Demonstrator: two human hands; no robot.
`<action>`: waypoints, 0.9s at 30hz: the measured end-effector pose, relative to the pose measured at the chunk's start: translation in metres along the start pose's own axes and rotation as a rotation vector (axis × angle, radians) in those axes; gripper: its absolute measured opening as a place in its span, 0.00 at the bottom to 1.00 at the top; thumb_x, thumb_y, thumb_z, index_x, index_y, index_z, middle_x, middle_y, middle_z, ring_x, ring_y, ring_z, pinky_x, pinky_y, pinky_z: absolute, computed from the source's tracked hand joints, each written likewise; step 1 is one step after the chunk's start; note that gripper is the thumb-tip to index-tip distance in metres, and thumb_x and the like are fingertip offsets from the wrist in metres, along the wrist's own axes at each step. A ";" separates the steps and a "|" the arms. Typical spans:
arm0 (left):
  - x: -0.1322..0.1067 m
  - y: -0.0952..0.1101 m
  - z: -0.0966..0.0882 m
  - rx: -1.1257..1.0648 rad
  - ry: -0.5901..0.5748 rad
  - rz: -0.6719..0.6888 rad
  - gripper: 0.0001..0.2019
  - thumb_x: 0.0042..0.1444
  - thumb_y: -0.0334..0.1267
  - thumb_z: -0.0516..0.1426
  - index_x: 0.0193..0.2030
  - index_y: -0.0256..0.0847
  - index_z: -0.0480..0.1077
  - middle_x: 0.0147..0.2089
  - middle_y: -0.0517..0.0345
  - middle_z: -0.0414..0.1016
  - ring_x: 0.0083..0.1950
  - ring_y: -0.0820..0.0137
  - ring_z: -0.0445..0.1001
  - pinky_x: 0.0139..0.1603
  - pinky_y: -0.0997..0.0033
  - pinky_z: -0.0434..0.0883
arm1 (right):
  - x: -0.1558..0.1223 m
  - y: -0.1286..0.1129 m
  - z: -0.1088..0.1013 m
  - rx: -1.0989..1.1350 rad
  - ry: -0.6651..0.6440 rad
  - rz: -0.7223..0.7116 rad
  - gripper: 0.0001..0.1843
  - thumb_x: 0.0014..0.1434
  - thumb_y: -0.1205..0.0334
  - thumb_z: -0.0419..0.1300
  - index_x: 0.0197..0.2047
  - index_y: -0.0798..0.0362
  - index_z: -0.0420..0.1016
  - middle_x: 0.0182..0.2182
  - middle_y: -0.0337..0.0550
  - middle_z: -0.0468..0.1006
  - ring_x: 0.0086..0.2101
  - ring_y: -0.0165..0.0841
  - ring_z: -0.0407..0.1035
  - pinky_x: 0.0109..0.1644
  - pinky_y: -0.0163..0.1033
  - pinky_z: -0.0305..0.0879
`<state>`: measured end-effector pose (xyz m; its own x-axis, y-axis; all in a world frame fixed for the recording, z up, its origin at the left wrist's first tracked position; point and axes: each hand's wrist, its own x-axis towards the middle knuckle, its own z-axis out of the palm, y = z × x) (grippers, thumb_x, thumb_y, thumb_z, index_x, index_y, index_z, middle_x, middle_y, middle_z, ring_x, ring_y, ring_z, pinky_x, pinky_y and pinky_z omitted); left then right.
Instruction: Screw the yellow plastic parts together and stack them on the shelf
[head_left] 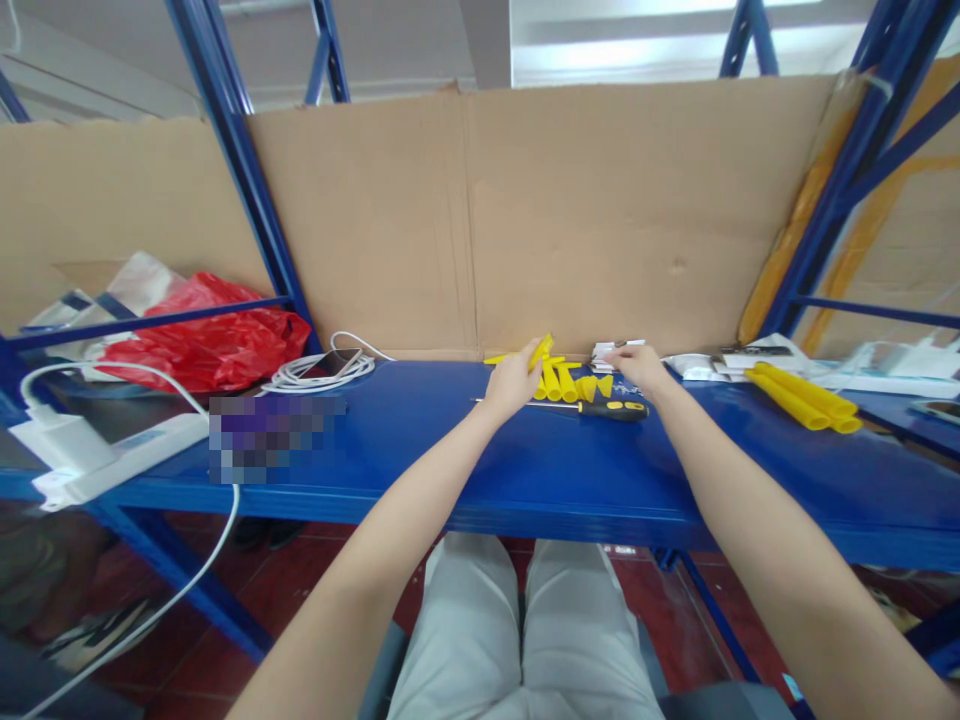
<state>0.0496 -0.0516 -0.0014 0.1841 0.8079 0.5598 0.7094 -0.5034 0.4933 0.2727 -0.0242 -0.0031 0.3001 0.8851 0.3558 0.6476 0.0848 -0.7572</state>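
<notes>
My left hand (511, 381) is closed round a yellow tube (541, 350) and holds it tilted above a row of several short yellow pieces (570, 384) on the blue shelf (465, 450). My right hand (636, 366) reaches to the back of the shelf with its fingers curled over small white parts (609, 351); what it holds, if anything, I cannot make out. A screwdriver (611, 408) with a black and yellow handle lies flat on the shelf just in front of both hands.
Longer yellow tubes (802, 397) lie at the right beside white packets (757, 357). A phone on a coiled white cable (324, 369), a red plastic bag (206, 340) and a white power strip (90, 450) are at the left. A cardboard sheet (525, 210) backs the shelf.
</notes>
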 end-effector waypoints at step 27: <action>0.000 -0.001 0.003 -0.960 -0.339 -0.614 0.06 0.62 0.26 0.49 0.41 0.39 0.63 0.17 0.73 0.54 0.12 0.80 0.54 0.16 0.80 0.55 | 0.006 0.046 -0.017 -0.779 -0.172 0.054 0.15 0.56 0.68 0.57 0.43 0.55 0.83 0.45 0.57 0.81 0.48 0.44 0.74 0.51 0.45 0.68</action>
<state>0.0512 -0.0498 -0.0038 0.2643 0.9613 -0.0778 -0.0319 0.0894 0.9955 0.3167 -0.0228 -0.0267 0.2740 0.9424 0.1918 0.9573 -0.2481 -0.1483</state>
